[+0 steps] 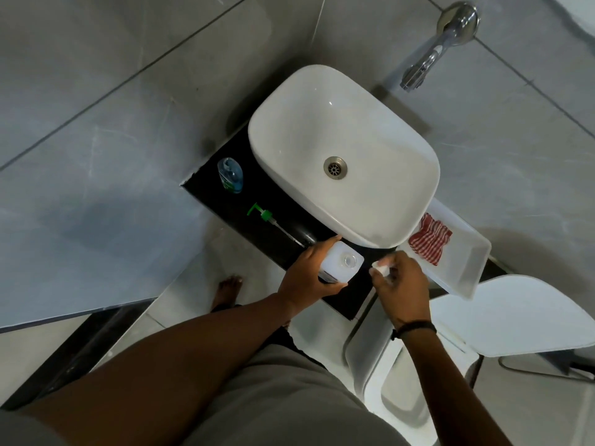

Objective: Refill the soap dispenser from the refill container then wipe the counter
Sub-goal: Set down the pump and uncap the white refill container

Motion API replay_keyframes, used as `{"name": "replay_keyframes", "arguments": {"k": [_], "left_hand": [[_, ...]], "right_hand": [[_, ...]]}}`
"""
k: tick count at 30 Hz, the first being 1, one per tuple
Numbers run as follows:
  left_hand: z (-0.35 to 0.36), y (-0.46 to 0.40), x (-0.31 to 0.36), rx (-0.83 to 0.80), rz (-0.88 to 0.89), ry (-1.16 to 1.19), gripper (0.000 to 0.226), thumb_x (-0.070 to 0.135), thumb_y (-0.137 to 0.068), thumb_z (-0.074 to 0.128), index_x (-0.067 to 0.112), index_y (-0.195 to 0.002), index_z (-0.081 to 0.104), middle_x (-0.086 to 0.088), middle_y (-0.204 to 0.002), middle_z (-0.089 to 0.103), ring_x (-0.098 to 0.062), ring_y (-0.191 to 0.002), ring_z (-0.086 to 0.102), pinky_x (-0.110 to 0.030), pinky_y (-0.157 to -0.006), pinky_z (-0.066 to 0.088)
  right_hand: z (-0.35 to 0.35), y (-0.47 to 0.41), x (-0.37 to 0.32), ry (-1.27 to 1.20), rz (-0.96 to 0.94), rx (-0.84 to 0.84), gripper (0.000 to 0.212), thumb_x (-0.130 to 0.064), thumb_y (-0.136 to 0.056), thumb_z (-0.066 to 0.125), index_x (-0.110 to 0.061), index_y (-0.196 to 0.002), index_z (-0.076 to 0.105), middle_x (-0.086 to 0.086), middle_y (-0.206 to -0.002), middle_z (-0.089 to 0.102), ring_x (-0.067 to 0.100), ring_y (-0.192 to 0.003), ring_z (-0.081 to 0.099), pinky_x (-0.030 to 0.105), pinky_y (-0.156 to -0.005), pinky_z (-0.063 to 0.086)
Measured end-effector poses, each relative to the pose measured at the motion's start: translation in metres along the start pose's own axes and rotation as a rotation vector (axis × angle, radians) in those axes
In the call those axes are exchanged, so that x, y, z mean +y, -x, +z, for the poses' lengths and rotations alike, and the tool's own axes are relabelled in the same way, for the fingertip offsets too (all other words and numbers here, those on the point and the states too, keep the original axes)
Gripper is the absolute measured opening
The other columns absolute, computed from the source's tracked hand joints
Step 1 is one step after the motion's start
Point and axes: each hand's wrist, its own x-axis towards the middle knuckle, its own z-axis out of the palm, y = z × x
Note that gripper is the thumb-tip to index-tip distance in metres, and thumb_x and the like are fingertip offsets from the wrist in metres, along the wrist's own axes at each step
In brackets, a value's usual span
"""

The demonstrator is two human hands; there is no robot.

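A white refill container [342, 263] stands on the black counter [267, 191] at the sink's near edge, its round mouth uncovered. My left hand [307, 278] grips its side. Just to its right, my right hand [401, 288] pinches a small white cap [381, 269]. The clear soap dispenser bottle [230, 174], with blue liquid in it, stands at the counter's far left with its top off. Its green pump [265, 215] lies flat on the counter, its tube pointing toward the container. A red and white striped cloth [429, 242] lies in a white tray to the right.
The white basin [341, 156] fills most of the counter, with a chrome wall tap [428, 59] above it. The white tray [467, 262] sits at the right end. A white toilet with raised lid [515, 313] stands below right. My bare foot [227, 289] is on the floor.
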Motion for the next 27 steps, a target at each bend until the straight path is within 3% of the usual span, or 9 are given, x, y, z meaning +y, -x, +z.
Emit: {"name": "replay_keyframes", "arguments": {"k": [4,7,10,13,16,18,21,24,27], "left_hand": [[0.000,-0.001,0.002,-0.031,-0.012,-0.004,0.105,0.046,-0.075,0.092,0.034,-0.162,0.034,0.011,-0.154,0.051,-0.010,-0.138,0.052,-0.026,-0.108,0.051],[-0.002,-0.001,0.002,-0.052,-0.029,0.003,0.107,0.050,-0.075,0.093,0.031,-0.162,0.034,0.013,-0.156,0.048,-0.004,-0.140,0.048,-0.014,-0.111,0.043],[-0.008,0.002,0.000,-0.075,-0.076,0.000,0.120,0.053,-0.071,0.095,0.027,-0.166,0.026,0.011,-0.162,0.042,-0.004,-0.146,0.041,-0.019,-0.117,0.038],[-0.022,0.007,-0.004,-0.131,-0.082,-0.052,0.131,0.054,-0.069,0.095,0.019,-0.169,0.018,0.002,-0.171,0.032,-0.007,-0.154,0.030,-0.026,-0.122,0.032],[-0.053,0.020,-0.012,-0.143,-0.090,-0.138,0.121,0.064,-0.074,0.087,0.022,-0.167,0.022,0.002,-0.169,0.035,-0.013,-0.153,0.036,-0.034,-0.122,0.038],[-0.079,0.030,-0.022,-0.077,-0.113,-0.171,0.100,0.062,-0.082,0.079,0.023,-0.162,0.033,0.001,-0.162,0.044,-0.010,-0.143,0.046,-0.039,-0.115,0.049],[-0.116,0.038,-0.038,0.158,-0.204,-0.196,0.083,0.047,-0.087,0.073,0.020,-0.158,0.041,-0.004,-0.155,0.052,-0.002,-0.138,0.044,-0.041,-0.115,0.049],[-0.146,0.024,-0.050,0.397,-0.300,-0.138,0.088,0.034,-0.090,0.084,0.011,-0.161,0.036,-0.010,-0.160,0.048,-0.020,-0.147,0.045,-0.048,-0.123,0.041],[-0.170,-0.010,-0.059,0.468,-0.355,-0.071,0.103,0.031,-0.087,0.087,0.013,-0.166,0.025,-0.009,-0.168,0.037,-0.022,-0.155,0.036,-0.049,-0.127,0.036]], "right_hand": [[0.045,0.003,0.038,-0.158,0.244,-0.001,0.020,-0.021,-0.084,0.081,-0.016,-0.080,0.061,0.001,-0.082,0.066,0.027,-0.084,0.067,0.031,-0.074,0.049],[0.078,0.000,0.056,-0.235,0.293,0.013,0.020,-0.016,-0.082,0.082,-0.012,-0.077,0.064,0.002,-0.078,0.066,0.027,-0.079,0.067,0.029,-0.069,0.051],[0.103,-0.002,0.064,-0.293,0.285,0.058,0.022,-0.011,-0.081,0.080,-0.014,-0.077,0.059,-0.009,-0.073,0.058,0.028,-0.079,0.065,0.015,-0.062,0.039],[0.110,-0.002,0.065,-0.321,0.268,0.093,0.027,-0.011,-0.080,0.080,-0.016,-0.092,0.056,-0.004,-0.087,0.058,0.029,-0.091,0.061,0.020,-0.069,0.040],[0.113,0.018,0.058,-0.297,0.272,0.168,0.053,-0.015,-0.078,0.081,-0.012,-0.122,0.052,0.009,-0.123,0.054,0.030,-0.118,0.049,0.034,-0.097,0.039],[0.120,0.044,0.044,-0.326,0.227,0.204,0.071,-0.018,-0.078,0.083,-0.015,-0.137,0.044,0.007,-0.136,0.047,0.028,-0.129,0.043,0.035,-0.106,0.035],[0.140,0.072,0.018,-0.447,0.186,0.138,0.098,-0.028,-0.071,0.093,-0.016,-0.148,0.035,0.001,-0.144,0.039,0.025,-0.134,0.042,0.038,-0.108,0.040],[0.152,0.063,-0.006,-0.669,0.325,0.160,0.116,-0.041,-0.060,0.097,-0.027,-0.152,0.028,-0.012,-0.144,0.038,0.020,-0.135,0.044,0.045,-0.108,0.047],[0.158,0.041,-0.019,-0.803,0.382,0.212,0.123,-0.054,-0.052,0.097,-0.037,-0.151,0.026,-0.023,-0.136,0.039,0.007,-0.131,0.046,0.042,-0.106,0.050]]}}
